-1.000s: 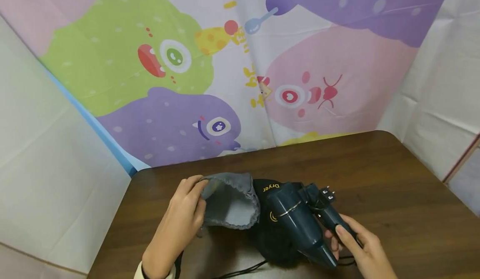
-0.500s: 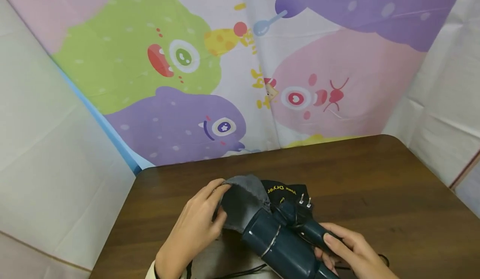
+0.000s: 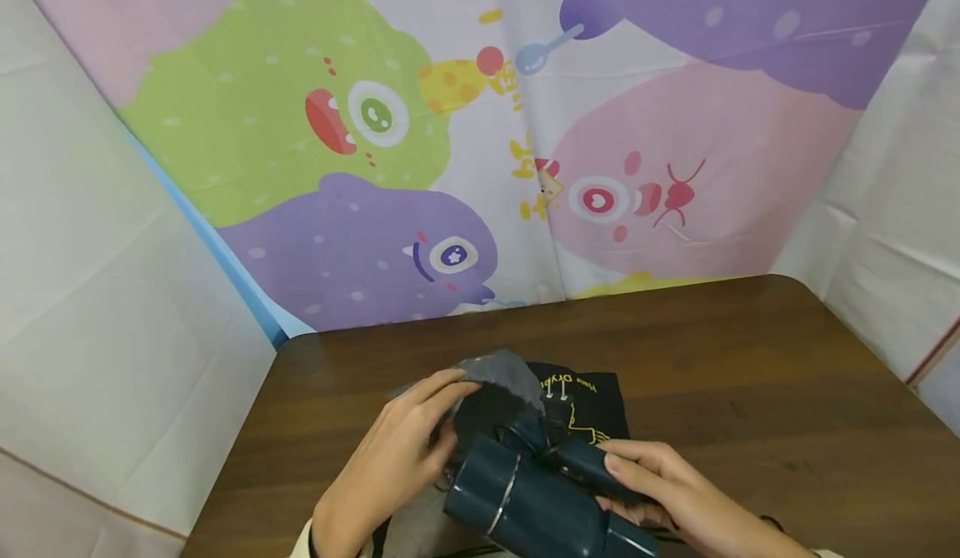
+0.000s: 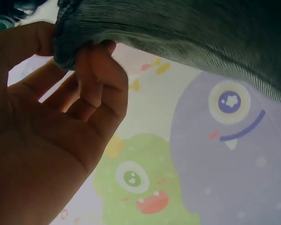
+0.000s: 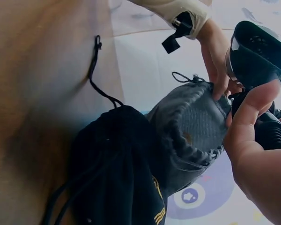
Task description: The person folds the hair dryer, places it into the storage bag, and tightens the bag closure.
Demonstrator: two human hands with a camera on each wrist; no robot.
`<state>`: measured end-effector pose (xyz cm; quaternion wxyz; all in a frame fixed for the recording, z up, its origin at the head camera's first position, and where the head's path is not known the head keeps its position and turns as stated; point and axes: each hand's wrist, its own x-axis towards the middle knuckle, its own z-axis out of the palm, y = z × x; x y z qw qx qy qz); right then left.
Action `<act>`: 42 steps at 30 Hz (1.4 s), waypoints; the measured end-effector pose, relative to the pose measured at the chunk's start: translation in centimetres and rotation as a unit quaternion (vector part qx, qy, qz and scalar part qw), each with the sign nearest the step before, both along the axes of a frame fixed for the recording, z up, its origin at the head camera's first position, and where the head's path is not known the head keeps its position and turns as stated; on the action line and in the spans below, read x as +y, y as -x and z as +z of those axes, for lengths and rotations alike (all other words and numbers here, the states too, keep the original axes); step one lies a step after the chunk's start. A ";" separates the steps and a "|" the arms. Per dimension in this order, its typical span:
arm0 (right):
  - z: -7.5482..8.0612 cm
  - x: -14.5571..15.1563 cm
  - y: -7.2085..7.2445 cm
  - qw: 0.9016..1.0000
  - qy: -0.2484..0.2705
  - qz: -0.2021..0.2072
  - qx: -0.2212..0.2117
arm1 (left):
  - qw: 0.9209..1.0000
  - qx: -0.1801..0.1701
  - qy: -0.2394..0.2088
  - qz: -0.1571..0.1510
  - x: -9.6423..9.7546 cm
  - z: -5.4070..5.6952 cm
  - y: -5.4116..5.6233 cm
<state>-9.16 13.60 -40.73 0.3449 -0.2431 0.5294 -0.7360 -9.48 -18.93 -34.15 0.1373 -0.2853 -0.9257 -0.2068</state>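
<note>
My left hand (image 3: 408,437) pinches the rim of a grey drawstring pouch (image 3: 504,368), holding its mouth open. In the left wrist view, the thumb and fingers lie on the gathered edge of the pouch (image 4: 145,33). The handle of a dark teal hair dryer (image 3: 551,508) is gripped by my right hand (image 3: 663,483). Its wide barrel end points left, just in front of the pouch mouth. The cord and a two-pin plug (image 3: 557,408) are bunched at the handle's end. The right wrist view shows the pouch interior (image 5: 203,124), with the dryer beside it.
A black drawstring bag (image 3: 611,391) with yellow lettering lies on the brown wooden table (image 3: 720,358), behind the dryer. Its black cord (image 5: 92,70) trails outward. A cartoon-printed cloth (image 3: 375,250) hangs behind the table, with pale cloth panels at both sides.
The hair dryer and my right hand have moved left, towards the pouch mouth. My left hand, still pinching the rim, has shifted slightly right. More of the black bag now shows.
</note>
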 end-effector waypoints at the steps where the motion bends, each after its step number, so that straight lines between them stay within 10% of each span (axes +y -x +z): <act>1: 0.1 -0.2 0.3 1.000 -0.005 0.000 -0.012 | 1.000 -0.013 -0.003 -0.003 -0.1 0.1 -0.1; 14: -0.2 -0.7 2.0 0.999 0.020 -0.031 -0.008 | 0.990 -0.137 -0.013 0.007 -0.9 1.2 -0.7; 20: 0.0 -0.3 2.6 0.999 0.020 0.035 0.003 | 0.985 -0.170 0.003 -0.038 -0.9 1.3 -1.4; 31: -0.9 -0.6 1.9 0.991 0.039 0.126 0.022 | 0.976 -0.168 0.046 -0.131 -0.5 1.2 -2.6; 42: -0.6 -0.1 2.8 0.998 0.011 0.063 -0.005 | 0.978 -0.182 0.030 -0.094 -0.4 1.6 -3.2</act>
